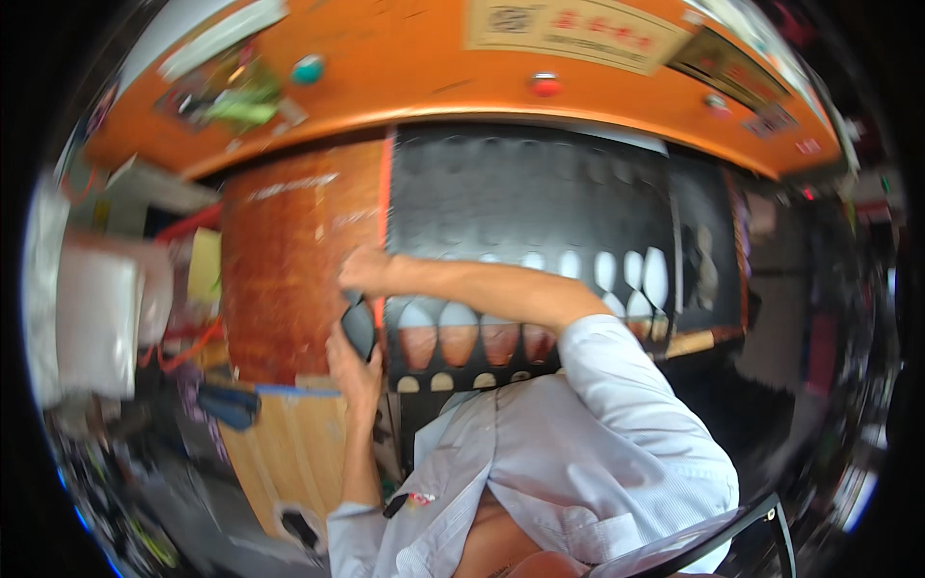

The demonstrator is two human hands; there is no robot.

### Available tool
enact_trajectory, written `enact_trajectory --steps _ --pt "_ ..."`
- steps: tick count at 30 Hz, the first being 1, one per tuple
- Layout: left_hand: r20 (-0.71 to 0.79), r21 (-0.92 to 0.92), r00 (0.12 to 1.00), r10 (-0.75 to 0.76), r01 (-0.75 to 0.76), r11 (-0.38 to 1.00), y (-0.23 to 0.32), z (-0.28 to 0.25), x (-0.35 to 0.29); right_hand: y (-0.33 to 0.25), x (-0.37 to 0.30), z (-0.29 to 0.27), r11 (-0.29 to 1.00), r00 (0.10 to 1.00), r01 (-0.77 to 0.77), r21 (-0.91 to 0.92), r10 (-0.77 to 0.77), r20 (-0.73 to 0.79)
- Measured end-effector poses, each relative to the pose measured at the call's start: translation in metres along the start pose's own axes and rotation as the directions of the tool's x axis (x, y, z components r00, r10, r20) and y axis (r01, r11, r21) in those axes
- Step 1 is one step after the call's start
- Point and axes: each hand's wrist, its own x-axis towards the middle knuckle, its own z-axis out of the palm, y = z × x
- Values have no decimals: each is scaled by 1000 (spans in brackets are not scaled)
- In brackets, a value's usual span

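Note:
A dark, sole-shaped piece (358,330), perhaps a small stack, stands out over the right edge of the reddish-brown board (279,279). My left hand (355,371) is closed round its lower end. My right hand (369,273) is closed at its upper end, with the fingertips partly blurred. From the right, my right forearm reaches across a black sheet (520,202). Sole-shaped cut-outs run along the sheet's near side, some whitish and some showing brown (498,342). My forearm covers part of that row.
Behind the work surface an orange machine beam (405,91) spans the view, with a green knob (307,69) and a red button (544,86). White and clear plastic bags (96,313) stand at left. A dark blue object (229,406) lies near a light wooden panel (289,448).

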Motion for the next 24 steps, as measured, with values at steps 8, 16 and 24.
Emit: enact_trajectory --steps 8,16,24 --pt "75 -405 997 -37 64 912 34 -21 -58 -40 -157 -53 816 685 -295 497 544 -485" --pt "94 -490 983 -159 185 852 60 21 -33 -129 -484 -57 -140 -250 -964 226 769 -589" --pt "54 -390 995 82 -55 919 84 36 100 -131 -543 -46 -160 -519 -673 722 798 -307"
